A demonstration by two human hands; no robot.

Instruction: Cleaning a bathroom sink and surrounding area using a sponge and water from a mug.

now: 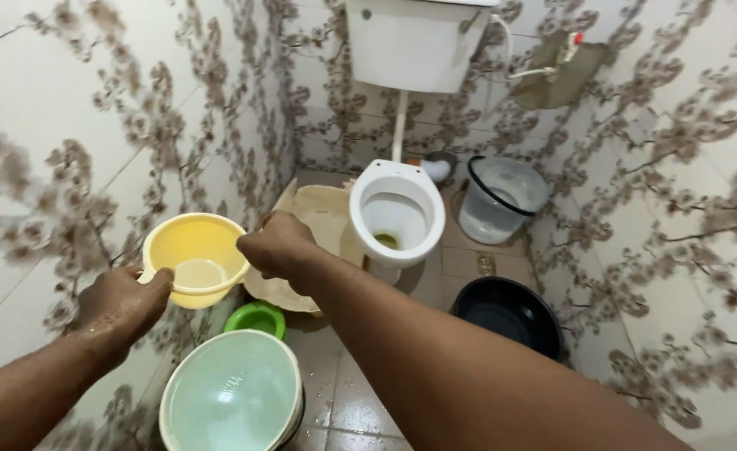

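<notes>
Head view: yellow bowl [195,257] gripped between left hand [122,305], right hand [278,245].

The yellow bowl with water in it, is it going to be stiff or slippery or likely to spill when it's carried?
The yellow bowl looks like thin plastic, so it probably flexes a little at the rim. Only a shallow pool of water shows in it, so it is likely light, though tilting could spill it. The left hand looks wet, so the grip may be slippery; the right hand steadies the other side.
</notes>
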